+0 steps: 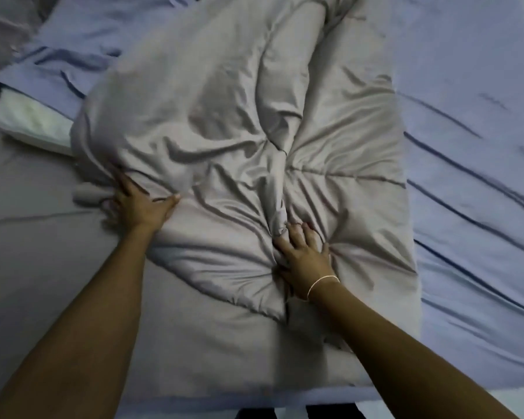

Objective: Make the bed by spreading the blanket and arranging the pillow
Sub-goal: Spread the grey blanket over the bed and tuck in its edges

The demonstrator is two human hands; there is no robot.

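1. the grey blanket [224,131] lies bunched and creased across the middle of the bed, running from the near edge up toward the far side.
2. the left hand [139,207] has its grip at the blanket's left edge; the thumb lies out flat on top of the cloth while the fingers go under or behind the fold, so the edge is grasped between them.
3. the right hand [303,261] grips near the middle of the blanket; its fingers are curled and clenched into a gathered ridge of cloth, and creases fan out from this grip in all directions.
4. a thin pale bracelet [321,282] sits on the right wrist, just behind that grip.
5. the pillow [34,122] lies beyond and to the left of the left grip; its white end pokes out of a blue-violet pillowcase [82,46], and the blanket's left bulge touches or overlaps it.
6. the blue-violet bed sheet [472,116] spreads well to the right of the right grip, wrinkled in long diagonal lines.
7. a darker grey sheet [28,237] covers the bed to the left of the left grip and under the left forearm.
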